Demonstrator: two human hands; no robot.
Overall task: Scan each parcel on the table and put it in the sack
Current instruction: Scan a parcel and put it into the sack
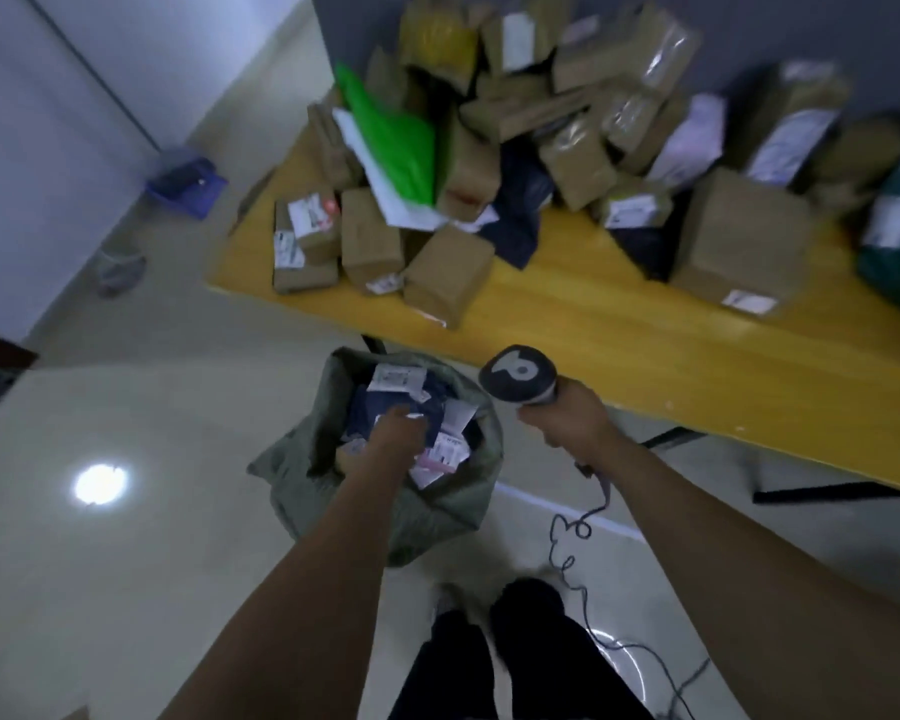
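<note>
Step in hand looked like the drop. Your left hand (396, 431) was down in the mouth of the sack (437, 522), fingers pointing in over the dark blue parcel (380, 405). Blur hid the fingertips, so I couldn't tell whether they gripped it or were off it.

To do it well: release low, seat the parcel flat on the ones under your fingers, and lift straight out without dragging the rim, which sagged beneath your wrist.

Your right hand (559, 420) was wrapped around the handle of the scanner (518, 374), head up, just right of the sack. Its cable (572, 532) trailed to the floor by your feet, a likely snag.

Well beyond both sets of fingers, the table (645, 345) carried the pile of parcels (515, 148). The easiest reach looked like the brown box (448, 278) at the front edge, straight ahead of your left fingers.
</note>
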